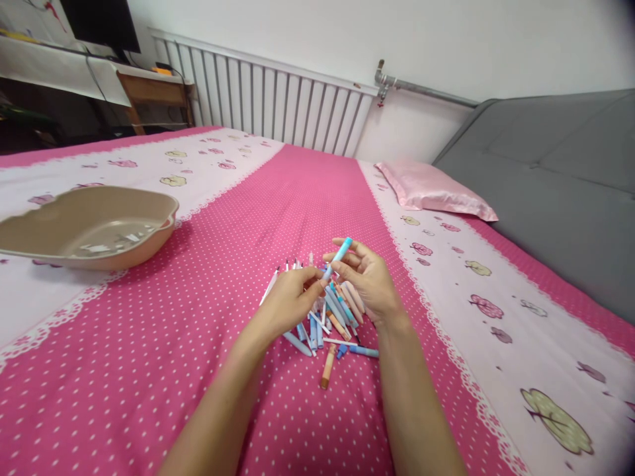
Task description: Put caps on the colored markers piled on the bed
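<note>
Both my hands are on one light blue marker (342, 248), tilted with its brighter blue end up and to the right. Its lower end is pinched between the thumb and fingers of my left hand (288, 297). My right hand (371, 281) holds the barrel higher up between thumb and fingers. Beneath them lies a loose heap of marker parts (337, 309), with blue, peach and white tubes and thin white sticks with dark tips. Nearer to me are a peach tube with a brown end (328, 367), a small blue piece (341, 352) and a blue tube (364, 352).
A beige plastic basin (124, 259) with small white pieces (131, 238) in it stands on the bed at the left. A pink pillow (436, 188) lies by the grey headboard (550, 152). Behind the pink dotted bedspread (297, 192) is a white radiator (268, 92).
</note>
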`<state>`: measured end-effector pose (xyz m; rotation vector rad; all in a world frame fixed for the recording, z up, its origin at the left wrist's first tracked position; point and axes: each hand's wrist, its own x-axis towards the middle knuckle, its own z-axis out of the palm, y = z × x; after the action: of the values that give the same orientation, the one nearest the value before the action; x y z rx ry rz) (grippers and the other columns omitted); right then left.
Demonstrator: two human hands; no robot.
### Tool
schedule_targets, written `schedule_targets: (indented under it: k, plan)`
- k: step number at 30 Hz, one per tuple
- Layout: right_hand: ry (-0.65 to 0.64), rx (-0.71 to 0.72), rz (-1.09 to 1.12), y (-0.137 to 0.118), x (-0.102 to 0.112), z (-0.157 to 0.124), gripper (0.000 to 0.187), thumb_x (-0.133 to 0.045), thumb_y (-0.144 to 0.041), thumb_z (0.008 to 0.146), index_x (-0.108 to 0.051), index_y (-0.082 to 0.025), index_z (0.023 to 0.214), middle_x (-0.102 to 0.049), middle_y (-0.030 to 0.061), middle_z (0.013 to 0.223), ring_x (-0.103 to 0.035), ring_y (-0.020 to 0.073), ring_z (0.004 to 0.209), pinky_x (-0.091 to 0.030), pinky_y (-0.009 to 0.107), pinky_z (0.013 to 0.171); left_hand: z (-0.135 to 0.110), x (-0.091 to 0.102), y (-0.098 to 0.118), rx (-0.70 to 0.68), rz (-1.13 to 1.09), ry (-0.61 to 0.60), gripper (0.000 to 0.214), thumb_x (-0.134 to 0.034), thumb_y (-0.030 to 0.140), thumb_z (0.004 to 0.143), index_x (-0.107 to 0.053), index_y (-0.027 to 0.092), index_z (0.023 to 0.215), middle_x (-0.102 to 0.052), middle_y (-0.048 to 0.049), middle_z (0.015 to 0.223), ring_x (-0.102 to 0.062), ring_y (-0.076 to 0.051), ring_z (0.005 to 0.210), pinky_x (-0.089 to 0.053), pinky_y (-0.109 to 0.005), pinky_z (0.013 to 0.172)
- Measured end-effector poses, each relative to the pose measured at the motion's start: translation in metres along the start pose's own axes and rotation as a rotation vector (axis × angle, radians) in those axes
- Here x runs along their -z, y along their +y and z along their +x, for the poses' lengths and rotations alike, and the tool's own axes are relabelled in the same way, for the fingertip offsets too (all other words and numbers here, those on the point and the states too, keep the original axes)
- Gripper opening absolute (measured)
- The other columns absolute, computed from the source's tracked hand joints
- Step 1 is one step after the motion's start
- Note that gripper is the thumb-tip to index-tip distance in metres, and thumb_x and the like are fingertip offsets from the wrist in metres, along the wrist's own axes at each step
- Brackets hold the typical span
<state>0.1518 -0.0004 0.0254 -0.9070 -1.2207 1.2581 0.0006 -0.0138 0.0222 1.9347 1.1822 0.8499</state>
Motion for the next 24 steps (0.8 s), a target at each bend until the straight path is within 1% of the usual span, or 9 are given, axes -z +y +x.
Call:
schedule_targets:
  k: [7, 12, 18, 21, 24]
  plan:
    - [0.000, -0.041, 0.009, 0.001, 0.000, 0.000, 0.048, -0.078, -0.032, 0.059, -0.060, -0.020, 0.101, -0.067, 0.0001, 0.076, -0.061, 0.0133, 0.067, -0.048, 0.025, 0.059, 0.000, -0.002, -0.004, 0.009, -0.040, 0.015, 0.026, -0.044, 0.034, 0.082, -0.060, 0.016, 0.074, -0.059, -0.0001, 0.063, -0.052, -0.011, 0.058, -0.039, -0.022, 0.053]
    - [0.010, -0.020, -0.022, 0.005, 0.003, 0.001, 0.043, -0.078, -0.033, 0.059, -0.063, -0.019, 0.097, -0.063, -0.0020, 0.071, -0.058, 0.0116, 0.062, -0.045, 0.023, 0.057, 0.000, -0.003, -0.001, 0.021, -0.075, 0.026, 0.023, -0.047, 0.032, 0.080, -0.062, 0.015, 0.077, -0.061, -0.0002, 0.064, -0.053, -0.011, 0.057, -0.039, -0.022, 0.054]
    - [0.053, 0.012, -0.102, 0.010, 0.004, 0.003, 0.040, -0.078, -0.033, 0.059, -0.064, -0.019, 0.094, -0.056, -0.0055, 0.060, -0.052, 0.0093, 0.053, -0.040, 0.022, 0.052, 0.000, -0.007, 0.000, 0.021, -0.142, 0.040, 0.026, -0.051, 0.038, 0.079, -0.061, 0.014, 0.076, -0.062, -0.0009, 0.065, -0.052, -0.010, 0.056, -0.038, -0.021, 0.052]
    - [0.061, 0.039, -0.106, 0.011, 0.003, 0.004, 0.040, -0.077, -0.034, 0.062, -0.063, -0.020, 0.096, -0.056, -0.0052, 0.063, -0.052, 0.0096, 0.056, -0.041, 0.022, 0.053, 0.000, -0.007, 0.000, 0.016, -0.173, 0.034, 0.026, -0.051, 0.038, 0.079, -0.060, 0.014, 0.076, -0.061, -0.0007, 0.065, -0.051, -0.009, 0.055, -0.037, -0.021, 0.051]
    - [0.023, 0.040, -0.061, 0.008, 0.001, 0.002, 0.040, -0.073, -0.036, 0.067, -0.060, -0.022, 0.102, -0.062, -0.0010, 0.080, -0.057, 0.0119, 0.069, -0.046, 0.023, 0.060, 0.000, -0.007, 0.000, 0.020, -0.173, 0.032, 0.024, -0.050, 0.036, 0.079, -0.061, 0.014, 0.078, -0.061, -0.0007, 0.065, -0.052, -0.010, 0.055, -0.038, -0.021, 0.051]
